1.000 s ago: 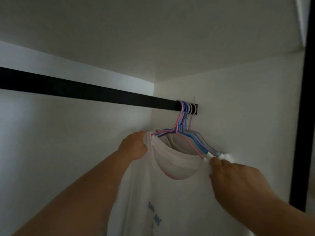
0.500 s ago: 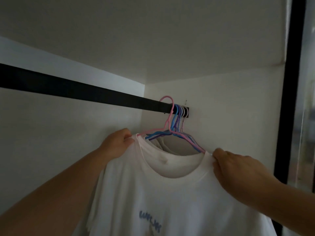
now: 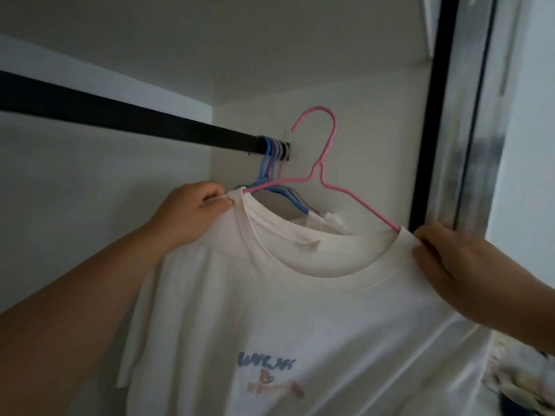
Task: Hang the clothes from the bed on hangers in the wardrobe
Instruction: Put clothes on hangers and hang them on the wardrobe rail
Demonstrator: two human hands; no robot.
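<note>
Pink hanger [image 3: 322, 163] now off rail [image 3: 129, 121], hook leftward; both hands' grip on shirt [image 3: 300, 310] shoulders.

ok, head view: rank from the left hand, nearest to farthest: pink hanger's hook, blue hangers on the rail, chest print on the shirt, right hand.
1. blue hangers, just up and right of the left hand.
2. pink hanger's hook, higher right, off the rail.
3. chest print, well below.
4. right hand, across the collar.
Two and three are close.

Blurred, unreadable blue lettering on T-shirt [image 3: 300, 310]
</note>
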